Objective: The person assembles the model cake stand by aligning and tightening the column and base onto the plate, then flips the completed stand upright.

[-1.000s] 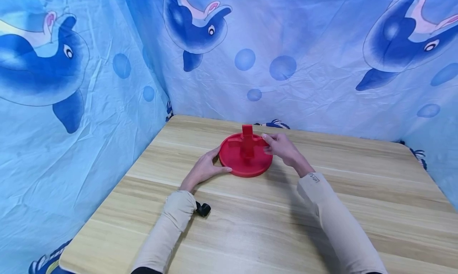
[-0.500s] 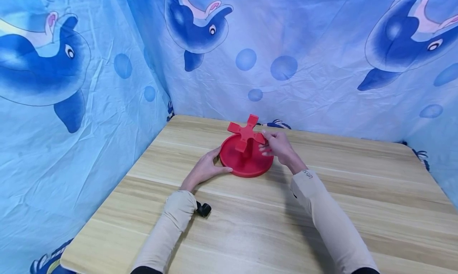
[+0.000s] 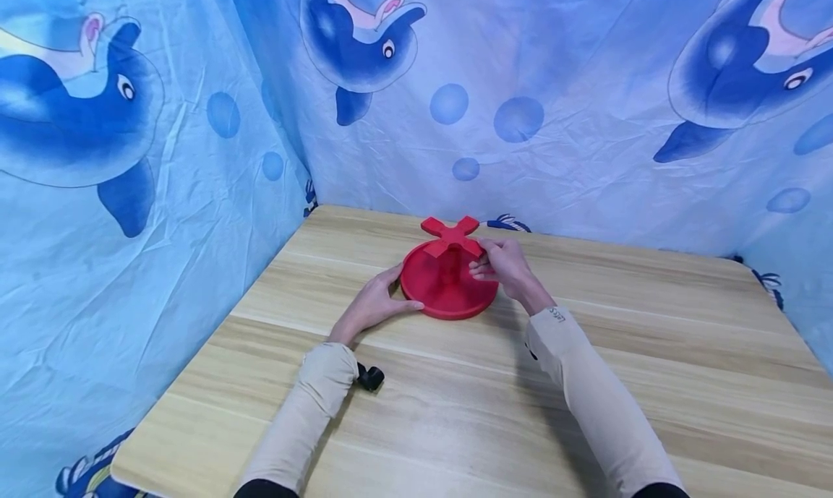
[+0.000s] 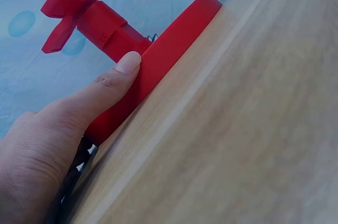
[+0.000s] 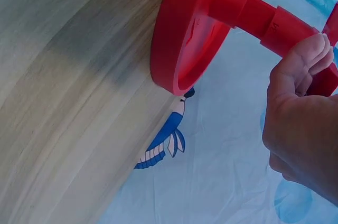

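Observation:
A red round base (image 3: 432, 295) with a raised rim lies on the wooden table in the head view. My left hand (image 3: 372, 304) grips its left rim; in the left wrist view the thumb (image 4: 119, 78) presses on the rim's side. From the middle of the base rises a red post (image 4: 105, 31) marked with small numbers. A red four-armed cross (image 3: 450, 235) sits at the top of this post. My right hand (image 3: 510, 268) pinches the cross's near right arm between thumb and fingers. In the right wrist view part of the cross lies behind the fingers.
The wooden table (image 3: 651, 339) runs back to a blue curtain (image 3: 553, 180) printed with dolphins. A black wrist device (image 3: 371, 379) sits at the left sleeve cuff, close over the table.
The cross has turned on the post, its arms now pointing diagonally, and it looks more level than half a second ago. My right hand moved slightly with it; my left hand stayed on the rim.

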A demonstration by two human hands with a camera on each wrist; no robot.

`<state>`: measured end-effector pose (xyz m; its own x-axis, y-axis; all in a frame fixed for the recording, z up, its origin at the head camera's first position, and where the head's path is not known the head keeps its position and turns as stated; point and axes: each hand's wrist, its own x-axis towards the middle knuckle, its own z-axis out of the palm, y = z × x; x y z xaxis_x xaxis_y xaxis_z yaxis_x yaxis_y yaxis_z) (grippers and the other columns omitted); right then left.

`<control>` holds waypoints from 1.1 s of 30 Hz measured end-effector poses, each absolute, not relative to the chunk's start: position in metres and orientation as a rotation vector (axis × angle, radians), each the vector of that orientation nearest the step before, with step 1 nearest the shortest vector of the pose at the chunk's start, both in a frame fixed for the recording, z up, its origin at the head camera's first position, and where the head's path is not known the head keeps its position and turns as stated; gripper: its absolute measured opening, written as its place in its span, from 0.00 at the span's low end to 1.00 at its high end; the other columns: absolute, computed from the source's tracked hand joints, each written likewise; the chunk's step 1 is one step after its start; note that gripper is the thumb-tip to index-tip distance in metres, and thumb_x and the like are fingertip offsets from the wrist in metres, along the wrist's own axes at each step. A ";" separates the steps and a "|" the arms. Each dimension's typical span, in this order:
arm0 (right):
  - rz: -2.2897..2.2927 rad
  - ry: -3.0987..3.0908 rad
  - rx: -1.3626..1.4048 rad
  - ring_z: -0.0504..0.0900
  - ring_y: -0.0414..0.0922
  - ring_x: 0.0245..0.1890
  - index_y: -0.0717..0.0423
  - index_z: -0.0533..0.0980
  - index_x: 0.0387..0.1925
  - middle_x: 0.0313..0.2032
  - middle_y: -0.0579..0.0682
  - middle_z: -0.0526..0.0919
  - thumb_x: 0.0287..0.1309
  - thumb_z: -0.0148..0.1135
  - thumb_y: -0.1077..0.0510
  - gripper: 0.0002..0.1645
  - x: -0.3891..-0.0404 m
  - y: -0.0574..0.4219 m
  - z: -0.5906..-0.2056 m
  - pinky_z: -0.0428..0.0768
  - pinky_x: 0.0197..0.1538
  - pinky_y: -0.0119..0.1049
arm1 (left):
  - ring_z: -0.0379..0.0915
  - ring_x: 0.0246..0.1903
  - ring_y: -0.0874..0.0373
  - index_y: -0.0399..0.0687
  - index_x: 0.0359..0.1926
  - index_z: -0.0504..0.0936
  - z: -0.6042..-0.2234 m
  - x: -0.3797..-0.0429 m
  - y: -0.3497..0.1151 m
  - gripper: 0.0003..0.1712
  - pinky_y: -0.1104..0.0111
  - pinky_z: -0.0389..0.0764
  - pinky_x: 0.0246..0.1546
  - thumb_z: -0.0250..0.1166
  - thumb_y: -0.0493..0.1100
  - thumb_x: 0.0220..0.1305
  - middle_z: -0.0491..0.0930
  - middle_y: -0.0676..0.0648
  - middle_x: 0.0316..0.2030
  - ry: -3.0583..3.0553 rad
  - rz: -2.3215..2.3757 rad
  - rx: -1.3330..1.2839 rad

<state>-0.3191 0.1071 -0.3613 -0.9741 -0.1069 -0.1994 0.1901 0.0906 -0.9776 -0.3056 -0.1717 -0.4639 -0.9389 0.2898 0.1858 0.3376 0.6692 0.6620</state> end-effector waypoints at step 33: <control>-1.583 2.920 -0.432 0.76 0.54 0.54 0.61 0.73 0.64 0.56 0.58 0.77 0.64 0.71 0.58 0.30 -0.290 0.100 -0.390 0.84 0.54 0.51 | 0.59 0.74 0.52 0.51 0.80 0.62 -0.462 -0.303 -0.171 0.60 0.52 0.66 0.71 0.76 0.70 0.54 0.65 0.50 0.75 -2.790 -1.173 -0.558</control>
<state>-0.2904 0.0997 -0.3900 -0.9457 -0.1249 0.3002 -0.3197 0.5253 -0.7886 -0.3030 -0.1714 -0.4617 -0.9322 0.3041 0.1962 0.3529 0.6440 0.6788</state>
